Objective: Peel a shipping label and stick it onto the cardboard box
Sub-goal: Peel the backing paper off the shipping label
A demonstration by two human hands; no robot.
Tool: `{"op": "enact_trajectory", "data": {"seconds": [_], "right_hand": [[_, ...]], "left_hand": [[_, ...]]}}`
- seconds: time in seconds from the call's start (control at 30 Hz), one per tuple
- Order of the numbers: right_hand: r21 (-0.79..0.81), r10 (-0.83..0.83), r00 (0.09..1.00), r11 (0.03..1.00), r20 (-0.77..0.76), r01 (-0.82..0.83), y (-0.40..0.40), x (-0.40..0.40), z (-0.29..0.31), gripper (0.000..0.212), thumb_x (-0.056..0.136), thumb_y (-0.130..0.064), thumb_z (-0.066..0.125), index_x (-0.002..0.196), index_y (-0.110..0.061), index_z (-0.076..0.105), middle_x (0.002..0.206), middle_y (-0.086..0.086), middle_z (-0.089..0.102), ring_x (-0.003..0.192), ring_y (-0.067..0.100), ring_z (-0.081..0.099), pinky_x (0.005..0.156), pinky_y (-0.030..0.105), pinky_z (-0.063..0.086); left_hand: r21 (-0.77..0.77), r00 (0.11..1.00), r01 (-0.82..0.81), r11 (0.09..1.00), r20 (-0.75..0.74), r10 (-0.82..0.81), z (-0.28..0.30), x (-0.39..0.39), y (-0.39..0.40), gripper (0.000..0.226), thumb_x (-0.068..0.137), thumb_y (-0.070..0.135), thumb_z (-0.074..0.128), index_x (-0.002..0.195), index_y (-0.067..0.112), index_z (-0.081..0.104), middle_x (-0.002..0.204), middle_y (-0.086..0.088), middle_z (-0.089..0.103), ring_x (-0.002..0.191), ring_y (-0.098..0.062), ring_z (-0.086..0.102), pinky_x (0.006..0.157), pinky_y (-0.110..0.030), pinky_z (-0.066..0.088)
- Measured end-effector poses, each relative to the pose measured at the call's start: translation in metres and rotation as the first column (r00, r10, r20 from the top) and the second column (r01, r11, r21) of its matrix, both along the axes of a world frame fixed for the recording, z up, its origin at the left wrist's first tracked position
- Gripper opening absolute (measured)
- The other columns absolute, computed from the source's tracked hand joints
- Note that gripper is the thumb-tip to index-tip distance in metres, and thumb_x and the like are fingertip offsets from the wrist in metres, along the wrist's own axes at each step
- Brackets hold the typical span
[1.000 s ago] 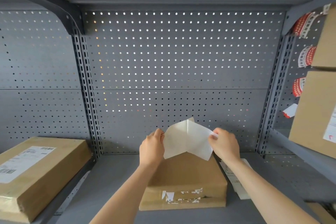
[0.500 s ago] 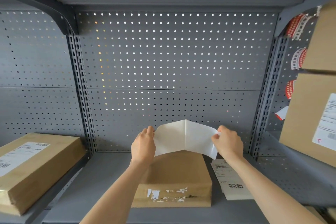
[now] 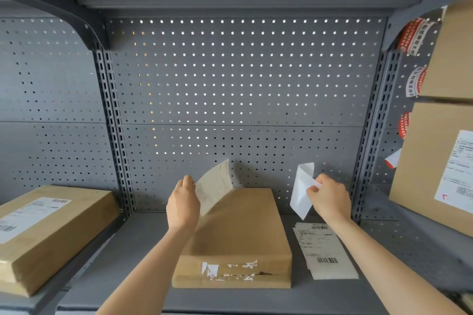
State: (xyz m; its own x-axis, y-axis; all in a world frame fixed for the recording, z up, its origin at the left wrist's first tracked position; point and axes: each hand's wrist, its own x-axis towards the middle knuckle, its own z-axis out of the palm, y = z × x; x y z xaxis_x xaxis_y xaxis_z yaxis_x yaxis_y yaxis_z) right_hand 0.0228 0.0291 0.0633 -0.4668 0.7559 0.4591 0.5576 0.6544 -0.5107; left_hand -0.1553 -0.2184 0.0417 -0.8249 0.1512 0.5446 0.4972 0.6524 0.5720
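Holding the peeled shipping label (image 3: 214, 186) by its left edge, the left hand (image 3: 183, 206) pinches it between thumb and fingers above the far left part of the cardboard box (image 3: 236, 234). The label curves up toward 1 o'clock from the hand, and faint print shows through its surface. It does not touch the box top, as far as I can see, though its lower edge comes very near.

The right hand (image 3: 329, 199) is at 3 o'clock from the box, well apart from the left one, and its fingers are closed on a white backing sheet (image 3: 302, 190), which is folded and hangs down from the grip. This sheet looks blank.

The box lies flat in the middle of the grey metal shelf (image 3: 143, 245), its long side pointing away from the person. White scraps of torn paper (image 3: 230, 268) stick on its near side. Just beside the box, at 3 o'clock, a stack of printed labels (image 3: 325, 250) with barcodes lies on the shelf. At 9 o'clock another box (image 3: 48, 235) with a label on top stands on the neighbouring shelf
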Motion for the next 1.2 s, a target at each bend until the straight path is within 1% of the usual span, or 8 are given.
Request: {"op": "enact_trajectory", "data": {"seconds": [0.27,0.47,0.67,0.73,0.8,0.93,1.07,1.2], "right_hand": [[0.021,0.040,0.998,0.999,0.043,-0.040,-0.010,-0.009,-0.005,0.011,0.086,-0.013,0.052,0.075,-0.011,0.053,0.068,0.010,0.058,0.063,0.032,0.054,0.045,0.027,0.030],[0.080,0.015,0.995,0.997,0.100,-0.023,-0.007,-0.001,-0.008,0.012,0.087,-0.012,0.052,0.086,-0.009,0.064,0.072,0.012,0.065,0.062,0.030,0.054,0.044,0.025,0.031],[0.307,0.013,0.976,0.948,0.216,-0.080,-0.004,0.013,-0.020,0.023,0.078,-0.002,0.060,0.059,-0.011,0.051,0.053,0.002,0.046,0.045,0.023,0.042,0.039,0.020,0.026],[0.340,-0.012,0.939,0.934,0.345,-0.113,-0.006,0.015,-0.029,0.013,0.083,-0.007,0.059,0.073,-0.011,0.066,0.062,0.002,0.059,0.051,0.021,0.055,0.043,0.026,0.045],[0.311,-0.009,0.912,0.941,0.409,-0.131,-0.009,0.017,-0.036,0.014,0.086,-0.010,0.057,0.082,-0.011,0.070,0.072,0.003,0.066,0.061,0.021,0.063,0.053,0.028,0.051],[0.259,0.035,0.891,0.951,0.453,-0.169,-0.013,0.020,-0.047,0.013,0.086,-0.011,0.058,0.079,-0.015,0.068,0.077,0.002,0.065,0.070,0.023,0.063,0.054,0.027,0.040],[0.177,0.114,0.871,0.959,0.477,-0.223,-0.009,0.022,-0.051,0.018,0.091,-0.027,0.053,0.074,-0.021,0.055,0.077,-0.003,0.055,0.073,0.018,0.059,0.054,0.024,0.035],[0.160,0.177,0.892,0.951,0.415,-0.263,-0.005,0.023,-0.051,0.033,0.087,-0.051,0.057,0.098,-0.024,0.070,0.093,-0.006,0.071,0.085,0.012,0.066,0.062,0.022,0.045]], "left_hand": [[0.248,0.988,0.129,0.960,0.049,-0.145,-0.003,0.016,0.016,0.018,0.096,0.010,0.037,0.081,0.011,0.048,0.079,-0.004,0.056,0.072,-0.025,0.047,0.061,-0.033,0.034],[0.372,0.961,0.148,0.916,0.166,-0.222,-0.006,0.028,0.036,0.015,0.095,0.014,0.043,0.082,0.012,0.049,0.072,-0.006,0.057,0.071,-0.025,0.051,0.059,-0.034,0.040],[0.409,0.936,0.196,0.891,0.193,-0.295,-0.007,0.047,0.058,0.012,0.093,0.013,0.048,0.082,0.008,0.052,0.065,0.000,0.052,0.062,-0.019,0.047,0.055,-0.022,0.038],[0.417,0.926,0.214,0.883,0.202,-0.320,-0.009,0.052,0.064,0.013,0.092,0.012,0.048,0.080,0.008,0.051,0.064,0.001,0.052,0.061,-0.018,0.046,0.054,-0.020,0.037],[0.414,0.917,0.237,0.879,0.203,-0.343,-0.008,0.056,0.070,0.013,0.093,0.012,0.049,0.081,0.009,0.052,0.065,0.002,0.053,0.061,-0.016,0.047,0.054,-0.019,0.037],[0.409,0.905,0.268,0.872,0.204,-0.374,-0.008,0.059,0.077,0.012,0.093,0.012,0.050,0.082,0.009,0.053,0.066,0.001,0.054,0.060,-0.018,0.048,0.053,-0.020,0.038],[0.415,0.897,0.272,0.868,0.218,-0.385,-0.010,0.056,0.081,0.012,0.094,0.015,0.049,0.085,0.008,0.054,0.071,-0.002,0.057,0.064,-0.020,0.051,0.055,-0.022,0.042],[0.411,0.894,0.282,0.867,0.214,-0.393,-0.010,0.055,0.083,0.012,0.094,0.014,0.049,0.084,0.008,0.053,0.070,0.001,0.055,0.065,-0.018,0.050,0.056,-0.021,0.041]]}}
